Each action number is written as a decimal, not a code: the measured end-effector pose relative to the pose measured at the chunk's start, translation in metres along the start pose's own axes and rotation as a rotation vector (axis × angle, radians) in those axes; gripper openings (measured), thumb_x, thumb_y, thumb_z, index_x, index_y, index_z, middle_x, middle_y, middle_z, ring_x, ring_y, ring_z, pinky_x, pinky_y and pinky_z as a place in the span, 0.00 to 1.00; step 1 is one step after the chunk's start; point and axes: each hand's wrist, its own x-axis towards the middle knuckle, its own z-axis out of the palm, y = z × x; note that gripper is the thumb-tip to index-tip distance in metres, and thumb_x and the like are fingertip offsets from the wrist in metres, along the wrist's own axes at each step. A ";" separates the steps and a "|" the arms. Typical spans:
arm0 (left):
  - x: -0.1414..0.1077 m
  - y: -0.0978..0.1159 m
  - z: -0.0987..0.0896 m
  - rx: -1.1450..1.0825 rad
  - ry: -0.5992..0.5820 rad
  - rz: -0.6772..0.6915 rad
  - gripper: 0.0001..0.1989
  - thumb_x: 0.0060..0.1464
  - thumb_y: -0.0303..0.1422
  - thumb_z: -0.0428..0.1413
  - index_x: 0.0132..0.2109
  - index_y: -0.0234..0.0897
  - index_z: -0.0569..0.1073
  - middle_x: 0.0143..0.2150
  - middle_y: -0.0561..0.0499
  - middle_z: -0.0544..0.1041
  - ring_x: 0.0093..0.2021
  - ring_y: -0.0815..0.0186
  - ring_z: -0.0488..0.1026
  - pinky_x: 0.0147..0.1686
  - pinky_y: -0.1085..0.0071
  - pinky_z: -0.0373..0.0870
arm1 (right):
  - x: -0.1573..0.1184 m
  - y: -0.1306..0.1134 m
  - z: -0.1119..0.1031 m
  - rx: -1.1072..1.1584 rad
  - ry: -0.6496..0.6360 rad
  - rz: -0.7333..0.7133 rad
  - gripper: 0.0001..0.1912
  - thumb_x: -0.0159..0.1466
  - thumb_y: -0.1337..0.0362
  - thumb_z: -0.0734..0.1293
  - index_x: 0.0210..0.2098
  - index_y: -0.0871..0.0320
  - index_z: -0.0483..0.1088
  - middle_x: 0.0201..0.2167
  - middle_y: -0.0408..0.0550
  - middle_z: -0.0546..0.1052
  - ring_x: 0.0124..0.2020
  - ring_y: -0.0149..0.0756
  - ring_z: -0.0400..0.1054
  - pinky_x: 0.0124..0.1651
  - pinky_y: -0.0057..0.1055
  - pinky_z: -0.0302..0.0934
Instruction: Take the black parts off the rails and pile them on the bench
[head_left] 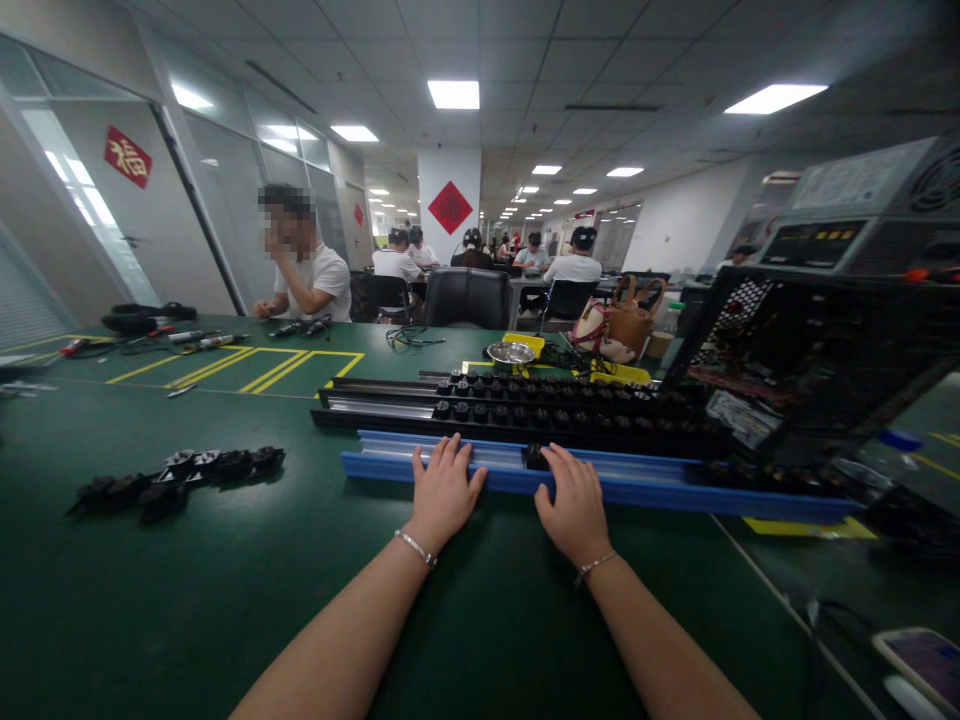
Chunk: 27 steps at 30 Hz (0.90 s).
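Observation:
A long blue channel rail lies across the green table in front of me. My left hand rests over its left half, fingers spread across the channel and the thumb by the near wall. Inside the channel sits a small black block-shaped part. My right hand lies over the rail just right of that block, with fingertips at the block's edge and the thumb apart at the near wall. More dark parts sit in the rail's right end.
Behind the blue rail lie black rails holding rows of black parts. Loose black parts lie on the left. An open computer case stands at right, near a phone. A metal dish is farther back. Across the table sits a person.

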 end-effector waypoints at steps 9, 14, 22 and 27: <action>0.000 0.000 0.000 -0.016 0.008 -0.004 0.26 0.61 0.46 0.38 0.59 0.41 0.64 0.63 0.46 0.64 0.63 0.57 0.56 0.61 0.45 0.44 | -0.001 0.000 0.002 -0.038 -0.066 0.050 0.24 0.59 0.67 0.57 0.54 0.63 0.64 0.50 0.55 0.72 0.56 0.42 0.60 0.64 0.49 0.41; 0.000 0.000 0.000 -0.030 0.003 -0.008 0.27 0.61 0.46 0.38 0.63 0.42 0.57 0.62 0.46 0.64 0.63 0.57 0.56 0.61 0.45 0.43 | 0.000 -0.004 -0.001 -0.025 -0.127 0.034 0.24 0.59 0.67 0.56 0.56 0.63 0.63 0.52 0.53 0.72 0.58 0.41 0.58 0.65 0.50 0.37; -0.002 0.002 -0.004 -0.006 -0.017 0.030 0.28 0.59 0.47 0.42 0.65 0.49 0.53 0.64 0.47 0.62 0.63 0.53 0.55 0.60 0.41 0.43 | 0.001 -0.010 -0.002 -0.001 -0.210 -0.029 0.27 0.60 0.69 0.55 0.59 0.62 0.58 0.55 0.51 0.70 0.60 0.41 0.54 0.65 0.52 0.34; -0.004 0.011 -0.007 -0.036 -0.057 0.114 0.27 0.57 0.43 0.47 0.63 0.52 0.55 0.64 0.49 0.60 0.64 0.52 0.53 0.60 0.40 0.43 | 0.000 -0.015 0.001 -0.018 -0.222 -0.063 0.28 0.59 0.70 0.54 0.60 0.63 0.57 0.57 0.52 0.68 0.61 0.42 0.53 0.65 0.52 0.35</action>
